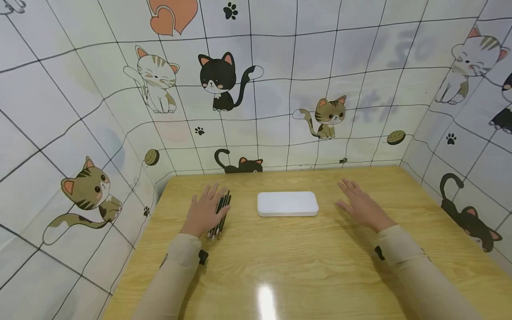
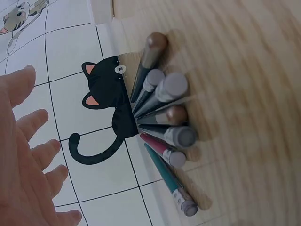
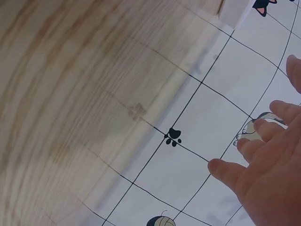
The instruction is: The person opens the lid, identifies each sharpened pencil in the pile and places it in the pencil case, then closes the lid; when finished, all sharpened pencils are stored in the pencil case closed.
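Note:
A bundle of several slim pencils lies on the left part of the table, mostly dark, running away from me. The left wrist view shows their near ends fanned out: some carry erasers in metal ferrules, others have rounded brownish tips, and one shaft is red, another green. My left hand hovers over the bundle with fingers spread; whether it touches the pencils I cannot tell. A flat white case with rounded corners rests at mid-table. To its right, my right hand is held with straight fingers, apart from the case and holding nothing.
The wood-grain table reaches back to a wall covering printed with cats and grid lines, which also runs along both sides. Dark straps or mounts sit at the wrists. Light glares off the near table surface.

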Demonstrator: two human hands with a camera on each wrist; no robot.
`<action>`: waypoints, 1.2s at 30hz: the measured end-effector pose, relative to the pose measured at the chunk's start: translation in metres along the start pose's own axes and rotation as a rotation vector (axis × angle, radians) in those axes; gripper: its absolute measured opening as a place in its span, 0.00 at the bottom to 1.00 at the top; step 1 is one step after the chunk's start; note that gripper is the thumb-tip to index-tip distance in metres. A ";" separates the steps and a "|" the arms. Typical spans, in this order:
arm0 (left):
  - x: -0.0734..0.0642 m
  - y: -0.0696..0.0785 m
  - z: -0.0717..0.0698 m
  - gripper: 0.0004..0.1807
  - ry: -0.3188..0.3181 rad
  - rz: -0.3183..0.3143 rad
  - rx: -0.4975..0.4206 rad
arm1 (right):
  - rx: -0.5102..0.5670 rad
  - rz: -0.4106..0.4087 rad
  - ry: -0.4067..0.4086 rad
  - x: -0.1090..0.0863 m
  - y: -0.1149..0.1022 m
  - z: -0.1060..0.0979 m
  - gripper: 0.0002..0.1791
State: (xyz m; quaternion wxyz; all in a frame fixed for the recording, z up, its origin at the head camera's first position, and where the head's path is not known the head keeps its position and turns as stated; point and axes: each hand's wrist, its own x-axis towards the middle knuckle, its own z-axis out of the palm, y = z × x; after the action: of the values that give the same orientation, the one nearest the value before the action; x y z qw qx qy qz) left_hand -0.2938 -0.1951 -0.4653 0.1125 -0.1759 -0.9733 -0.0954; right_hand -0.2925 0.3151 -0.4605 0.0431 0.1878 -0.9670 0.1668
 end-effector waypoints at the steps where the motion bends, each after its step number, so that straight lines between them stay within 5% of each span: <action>1: 0.001 0.001 0.000 0.36 -0.002 0.000 0.000 | 0.011 0.001 -0.005 0.000 -0.001 0.000 0.41; 36: 0.030 0.027 0.021 0.37 -0.101 0.064 -0.061 | 0.176 -0.068 -0.081 0.022 -0.023 0.019 0.40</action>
State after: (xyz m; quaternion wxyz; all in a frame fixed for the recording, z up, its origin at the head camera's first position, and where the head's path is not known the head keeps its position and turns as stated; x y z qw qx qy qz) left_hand -0.3152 -0.1554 -0.4740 0.0607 -0.2151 -0.9682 -0.1121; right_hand -0.3040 0.2806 -0.4682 -0.0073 0.2303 -0.9425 0.2419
